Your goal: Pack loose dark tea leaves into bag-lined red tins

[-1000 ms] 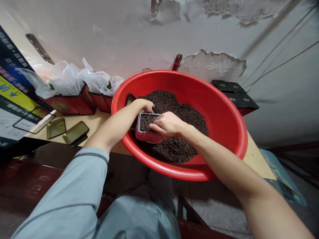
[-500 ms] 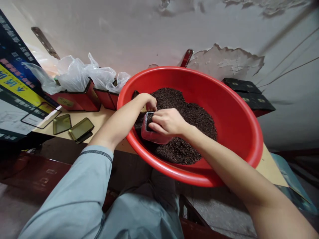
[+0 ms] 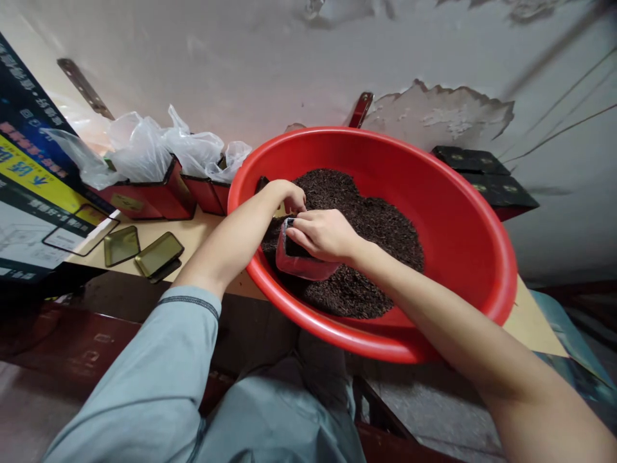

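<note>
A small square tin point(image 3: 306, 265) with reddish sides and what looks like a clear plastic lining rests on dark, dry leaves like loose tea point(image 3: 393, 238) inside a big red basin point(image 3: 463, 212). My right hand point(image 3: 328, 235) lies over the tin's opening, fingers curled together at its far rim and thumb across the top. Just beyond, my left hand point(image 3: 292, 195) reaches the far side of the tin with its fingers bent down. Both sets of fingertips meet close together, and what they pinch is hidden.
Red tins point(image 3: 154, 196) stuffed with thin plastic bags point(image 3: 142, 145) stand on the table at left. Nearer lie gold-coloured lids point(image 3: 159, 252). A printed carton point(image 3: 29, 186) borders the left. Dark boxes point(image 3: 482, 170) sit behind the basin at right, against a peeling wall.
My right hand has shifted slightly, its thumb drawing up toward the fingers at the tin's rim. The left hand stays almost where it was. The view has moved a little.
</note>
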`<state>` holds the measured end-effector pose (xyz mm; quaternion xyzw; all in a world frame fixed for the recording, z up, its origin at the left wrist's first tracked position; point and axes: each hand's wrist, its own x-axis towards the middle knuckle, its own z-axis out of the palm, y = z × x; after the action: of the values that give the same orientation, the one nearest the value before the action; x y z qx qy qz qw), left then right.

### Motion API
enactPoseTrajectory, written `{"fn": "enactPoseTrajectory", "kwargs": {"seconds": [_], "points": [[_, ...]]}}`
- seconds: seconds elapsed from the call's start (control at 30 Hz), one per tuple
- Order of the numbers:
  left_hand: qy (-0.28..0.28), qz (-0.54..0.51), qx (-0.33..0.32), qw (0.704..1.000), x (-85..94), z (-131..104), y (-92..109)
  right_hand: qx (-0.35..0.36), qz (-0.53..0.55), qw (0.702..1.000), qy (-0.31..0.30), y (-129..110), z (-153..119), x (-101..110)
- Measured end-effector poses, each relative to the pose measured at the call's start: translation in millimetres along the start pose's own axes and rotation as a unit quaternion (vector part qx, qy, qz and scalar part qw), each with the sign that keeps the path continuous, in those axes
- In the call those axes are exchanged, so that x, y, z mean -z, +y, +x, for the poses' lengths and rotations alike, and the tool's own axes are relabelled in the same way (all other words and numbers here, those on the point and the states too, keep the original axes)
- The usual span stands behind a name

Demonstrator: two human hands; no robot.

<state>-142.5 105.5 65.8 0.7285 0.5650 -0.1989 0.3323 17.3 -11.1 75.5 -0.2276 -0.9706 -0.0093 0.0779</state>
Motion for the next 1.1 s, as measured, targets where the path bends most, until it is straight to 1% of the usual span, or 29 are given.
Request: {"fn": "enactPoseTrajectory", "kwargs": {"seconds": [0.1, 0.13, 0.23, 0.27, 0.4, 0.53, 0.67, 0.8, 0.9, 1.0, 1.1], "points": [[0.004, -0.008, 0.013, 1.0, 1.4, 0.7, -2.4, 0.002, -0.016, 1.0, -0.016, 2.0, -0.2, 4.4], [0.003, -0.008, 0.016, 1.0, 2.0, 0.5, -2.9, -0.008, -0.025, 1.0, -0.005, 4.1, -1.2, 6.3], [0.006, -0.001, 0.023, 1.0, 3.0, -0.6, -3.1, -0.071, -0.045, 0.995, 0.058, 13.0, -5.8, 8.9], [0.008, -0.001, 0.027, 1.0, 2.8, -1.0, -2.7, -0.078, -0.046, 0.994, 0.063, 16.0, -7.0, 7.9], [0.002, -0.012, 0.036, 0.999, 0.8, -2.9, -0.4, -0.028, -0.036, 0.999, 0.006, 22.4, -7.3, -0.6], [-0.013, -0.01, 0.033, 0.999, 0.2, -3.9, -0.1, -0.053, -0.049, 0.997, 0.031, 20.0, -4.5, -1.5], [-0.004, -0.017, 0.048, 0.999, 0.5, -5.0, 0.1, -0.019, -0.046, 0.999, -0.021, 14.6, -3.7, 2.6], [-0.013, -0.005, 0.045, 0.999, 0.2, -6.2, 1.3, -0.028, -0.07, 0.997, -0.014, 11.3, -2.4, 6.0], [-0.01, -0.003, 0.045, 0.999, 0.1, -6.4, 1.8, 0.001, -0.06, 0.997, -0.038, 8.3, -1.2, 6.3], [-0.012, 0.009, 0.045, 0.999, 0.5, -6.5, 1.8, -0.014, -0.061, 0.998, -0.021, 3.7, -0.2, 6.3], [-0.002, 0.001, 0.048, 0.999, 0.5, -7.3, 1.7, -0.011, -0.054, 0.998, -0.034, 3.6, 0.1, 10.9]]}}
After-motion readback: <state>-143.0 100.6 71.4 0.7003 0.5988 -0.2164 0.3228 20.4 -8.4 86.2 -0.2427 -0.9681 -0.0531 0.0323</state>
